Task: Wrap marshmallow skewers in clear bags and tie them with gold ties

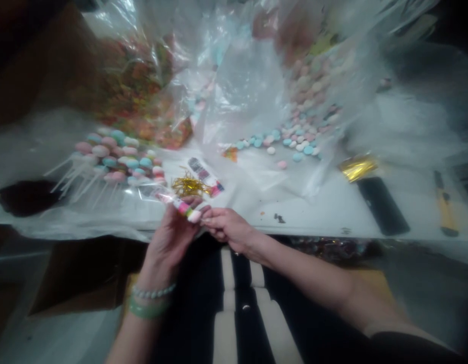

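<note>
My left hand (175, 230) is closed around a slim clear candy packet (181, 206) with a pink and green print. A pale pink candy end (195, 216) shows at its lower right. At that end the fingers of my right hand (229, 227) are pinched together; whatever lies between them is too small and blurred to make out. Just beyond my hands is a heap of gold twist ties (190, 186), next to a printed wrapper (203, 173). Candies on white sticks (112, 154), in pink, blue and white, are piled to the left.
Plastic bags hold orange and green sweets (142, 96) and pastel round candies (313, 86). Loose candies (298, 139) spill onto the white table (317, 212). On the right lie a gold foil bundle (358, 168), a dark phone-like slab (383, 205) and a yellow cutter (447, 210).
</note>
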`<state>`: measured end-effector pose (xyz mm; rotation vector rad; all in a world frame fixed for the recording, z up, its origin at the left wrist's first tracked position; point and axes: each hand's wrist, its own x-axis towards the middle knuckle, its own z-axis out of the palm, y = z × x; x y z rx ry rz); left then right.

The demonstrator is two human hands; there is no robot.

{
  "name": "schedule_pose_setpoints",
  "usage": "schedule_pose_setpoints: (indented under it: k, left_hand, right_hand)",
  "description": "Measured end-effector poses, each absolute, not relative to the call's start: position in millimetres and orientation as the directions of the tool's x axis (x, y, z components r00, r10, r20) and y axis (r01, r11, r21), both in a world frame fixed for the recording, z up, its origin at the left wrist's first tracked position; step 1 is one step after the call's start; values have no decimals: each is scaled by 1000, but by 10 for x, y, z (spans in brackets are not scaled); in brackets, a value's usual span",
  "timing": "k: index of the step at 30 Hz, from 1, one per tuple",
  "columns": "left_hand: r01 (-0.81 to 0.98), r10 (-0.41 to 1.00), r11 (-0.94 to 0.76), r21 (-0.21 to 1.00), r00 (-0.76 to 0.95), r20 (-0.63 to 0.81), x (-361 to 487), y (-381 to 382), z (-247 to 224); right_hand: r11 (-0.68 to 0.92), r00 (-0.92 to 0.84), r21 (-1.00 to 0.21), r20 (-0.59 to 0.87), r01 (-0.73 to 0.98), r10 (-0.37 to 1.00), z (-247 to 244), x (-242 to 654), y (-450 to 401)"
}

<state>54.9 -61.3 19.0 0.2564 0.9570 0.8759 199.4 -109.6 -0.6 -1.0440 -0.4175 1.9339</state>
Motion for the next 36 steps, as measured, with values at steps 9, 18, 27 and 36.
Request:
schedule_pose_setpoints:
  k: [9,18,27,36]
  left_hand:
    - [-639,752,550,538,100,-651,362,-401,292]
    - [-684,750,495,536,24,-661,487,-414,253]
    - [-615,700,554,561,-21,-714,462,-434,264]
    - [-562,667,594,576,-58,-743,449,-425,373]
  right_hand:
    - [-620,-285,-659,-553,-425,783,-99,2011,-1109]
    - [-379,-2,-886,-393,-266,920,10,2012,-1110]
    - [-409,-24,-882,-415,-236,909,-5,2078,-1087]
    - [-440,-82,-855,-435,-274,897,-36,2073,-1079]
